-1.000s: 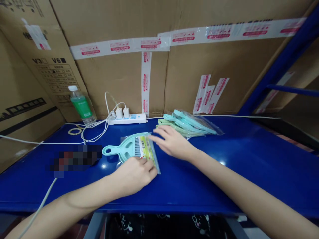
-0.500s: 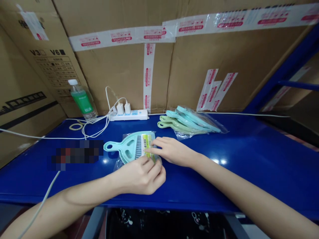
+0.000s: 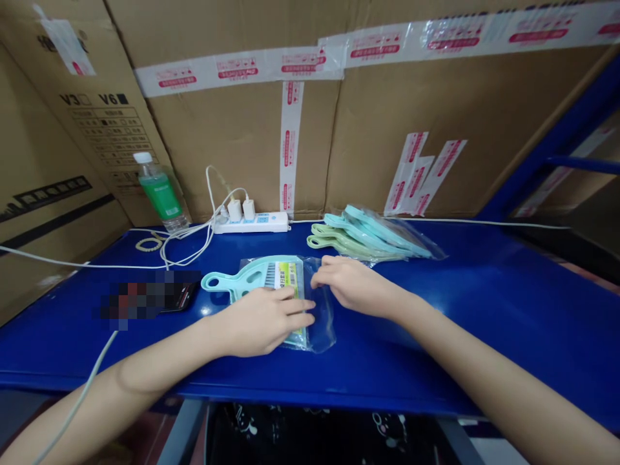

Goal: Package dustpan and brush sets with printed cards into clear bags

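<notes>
A light-blue dustpan and brush set [image 3: 242, 280] lies in a clear plastic bag [image 3: 321, 323] on the blue table, its handle pointing left. A yellow-green and white label [image 3: 285, 274] sits at its wide end. My left hand [image 3: 268, 321] rests palm down over the set, fingers stretched across the label and dustpan edge. At the bag's loose right end, my right hand [image 3: 361, 285] has its fingers curled together on the clear plastic flap near its upper corner. The left palm hides part of the dustpan and bristles.
Behind lie several bagged blue and green dustpan sets [image 3: 368, 239]. A white power strip [image 3: 256, 223] with chargers and cables stands against the cardboard, beside a green-labelled bottle [image 3: 162, 196]. At left are a partly blurred dark device [image 3: 181, 296] and a coiled band [image 3: 148, 244].
The bag's right end now lies spread out flat. My left hand has opened from a curled grip and moved slightly left and up; my right fingers have drawn right and curled at the flap.
</notes>
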Demonstrator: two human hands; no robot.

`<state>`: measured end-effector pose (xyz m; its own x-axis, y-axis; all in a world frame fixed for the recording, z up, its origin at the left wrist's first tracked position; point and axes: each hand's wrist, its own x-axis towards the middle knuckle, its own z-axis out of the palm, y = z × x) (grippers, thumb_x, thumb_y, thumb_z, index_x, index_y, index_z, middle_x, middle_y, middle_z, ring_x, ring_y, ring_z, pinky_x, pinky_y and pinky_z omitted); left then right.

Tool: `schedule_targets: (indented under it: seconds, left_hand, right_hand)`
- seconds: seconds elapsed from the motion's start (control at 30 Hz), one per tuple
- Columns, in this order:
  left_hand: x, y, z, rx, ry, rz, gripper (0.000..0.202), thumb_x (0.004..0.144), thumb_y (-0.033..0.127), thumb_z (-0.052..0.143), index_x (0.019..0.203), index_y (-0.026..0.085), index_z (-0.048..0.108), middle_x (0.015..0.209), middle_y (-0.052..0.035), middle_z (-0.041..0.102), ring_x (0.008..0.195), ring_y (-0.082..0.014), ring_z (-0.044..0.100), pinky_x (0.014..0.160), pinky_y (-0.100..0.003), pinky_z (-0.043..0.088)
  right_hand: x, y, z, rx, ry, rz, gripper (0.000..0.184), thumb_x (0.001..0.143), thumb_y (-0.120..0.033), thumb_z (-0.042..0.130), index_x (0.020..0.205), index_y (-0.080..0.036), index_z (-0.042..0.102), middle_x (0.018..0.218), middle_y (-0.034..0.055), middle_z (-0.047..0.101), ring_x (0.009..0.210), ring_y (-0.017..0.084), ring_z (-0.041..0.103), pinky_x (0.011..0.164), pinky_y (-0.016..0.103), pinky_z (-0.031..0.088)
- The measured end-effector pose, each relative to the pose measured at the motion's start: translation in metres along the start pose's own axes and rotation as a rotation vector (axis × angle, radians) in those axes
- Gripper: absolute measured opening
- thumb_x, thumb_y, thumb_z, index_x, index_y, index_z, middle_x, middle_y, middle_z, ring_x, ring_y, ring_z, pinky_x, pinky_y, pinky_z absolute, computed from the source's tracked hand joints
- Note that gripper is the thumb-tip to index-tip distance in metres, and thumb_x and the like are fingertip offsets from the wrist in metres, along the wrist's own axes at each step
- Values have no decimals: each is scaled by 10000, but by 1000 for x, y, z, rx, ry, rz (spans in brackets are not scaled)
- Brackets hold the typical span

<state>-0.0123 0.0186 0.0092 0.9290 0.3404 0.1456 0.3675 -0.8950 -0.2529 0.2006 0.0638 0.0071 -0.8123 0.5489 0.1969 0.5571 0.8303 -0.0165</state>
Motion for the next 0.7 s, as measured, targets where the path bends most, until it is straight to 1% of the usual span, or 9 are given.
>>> schedule_targets:
  seconds: [0.07, 0.17, 0.27, 0.33, 0.43, 0.57, 0.7]
  left_hand:
    - [-1, -3, -1, -36, -27, 36, 346, 822, 114, 503, 1159, 169, 556, 1207, -37, 626, 901, -196, 574, 737, -302, 484]
    - [-1, -4, -1, -61, -59, 47, 353, 821, 101, 485, 1158, 170, 562, 1152, -45, 642, 924, -204, 572, 766, -312, 481]
    - [0, -3, -1, -58, -83, 26, 358, 819, 86, 469, 1149, 181, 566, 1105, -60, 639, 929, -210, 577, 749, -314, 484]
    - [0, -3, -2, -86, -86, 32, 384, 816, 71, 451, 1167, 190, 555, 1167, -60, 614, 954, -206, 572, 772, -314, 485]
    - [1, -2, -2, -145, -101, 62, 438, 814, 61, 432, 1224, 190, 515, 1262, -46, 570, 988, -200, 555, 828, -322, 481]
    - [4, 0, -1, -165, -142, 51, 420, 826, 69, 434, 1223, 181, 514, 1153, -47, 607, 964, -198, 546, 826, -316, 478]
    - [7, 3, 0, -138, -151, 42, 357, 829, 75, 453, 1155, 180, 555, 1042, -48, 616, 897, -194, 545, 762, -300, 472]
  right_hand:
    - [0, 1, 2, 52, 24, 77, 355, 736, 40, 421, 880, -163, 674, 781, 62, 669, 770, 193, 536, 685, 303, 388]
    - [1, 0, 4, 113, 61, 164, 275, 792, -32, 459, 896, -151, 684, 785, 72, 661, 746, 190, 556, 686, 308, 403]
    - [2, -1, 6, 212, 94, 188, 179, 823, -121, 533, 890, -159, 694, 758, 56, 653, 723, 180, 565, 678, 302, 417]
    - [2, -1, 7, 299, 103, 185, 143, 813, -155, 581, 889, -176, 700, 732, 33, 647, 696, 164, 565, 663, 288, 424]
    - [3, -1, 10, 410, 104, 202, 170, 798, -139, 593, 914, -177, 711, 735, 20, 654, 641, 137, 561, 629, 266, 430]
    - [5, -2, 13, 466, 112, 234, 204, 798, -121, 561, 916, -156, 724, 728, 25, 659, 589, 124, 549, 572, 250, 419]
    - [6, -4, 13, 482, 135, 241, 191, 791, -117, 555, 851, -160, 731, 695, 24, 661, 576, 124, 552, 565, 250, 415]
